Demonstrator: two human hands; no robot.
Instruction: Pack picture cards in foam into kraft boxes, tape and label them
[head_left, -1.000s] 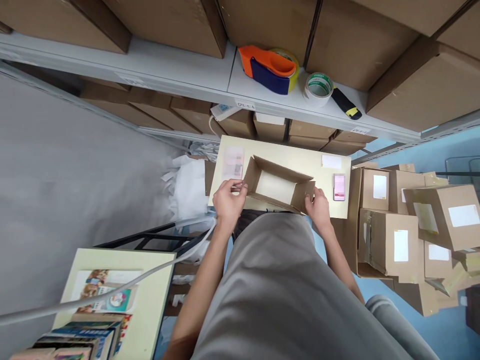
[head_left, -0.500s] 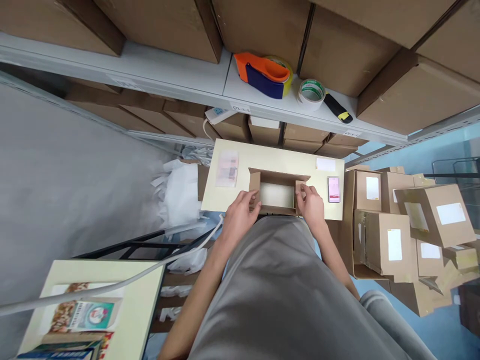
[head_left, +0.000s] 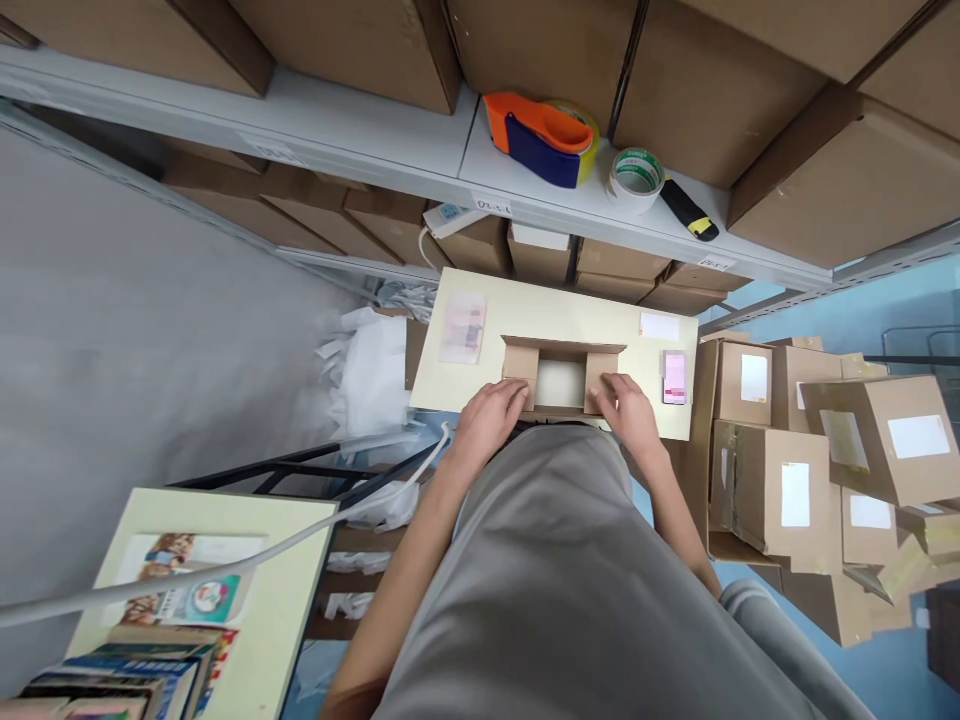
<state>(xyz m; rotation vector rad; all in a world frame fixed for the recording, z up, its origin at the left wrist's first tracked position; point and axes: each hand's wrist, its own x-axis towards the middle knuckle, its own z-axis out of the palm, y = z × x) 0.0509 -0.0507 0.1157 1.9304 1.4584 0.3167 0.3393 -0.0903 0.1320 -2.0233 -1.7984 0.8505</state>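
Cardboard box [head_left: 562, 346] at center of frame, on the desk [head_left: 570, 300]; near wall close along the desk's lower edge, grey clothing [head_left: 574, 520] directly below. Left flap [head_left: 520, 360] and right flap [head_left: 602, 362] folded inward, with a pale rectangular opening between their inner edges. Left hand [head_left: 487, 418] at the left flap, fingers bent, tips laid on the cardboard. Right hand [head_left: 631, 412] at the right flap, fingers curled, thumb slightly apart. Firm grip or mere contact: impossible to tell for either hand. Clearances: bare strip of desk between far wall and upper edge; bare surface to the left, up to the paper [head_left: 463, 328]; narrower gap between right hand and phone [head_left: 674, 377]. Across the upper frame: shelf [head_left: 360, 120], bearing tape dispenser [head_left: 544, 145], tape roll [head_left: 634, 188] and knife [head_left: 688, 210]. Close beyond the desk's right edge: stacked boxes [head_left: 769, 485].
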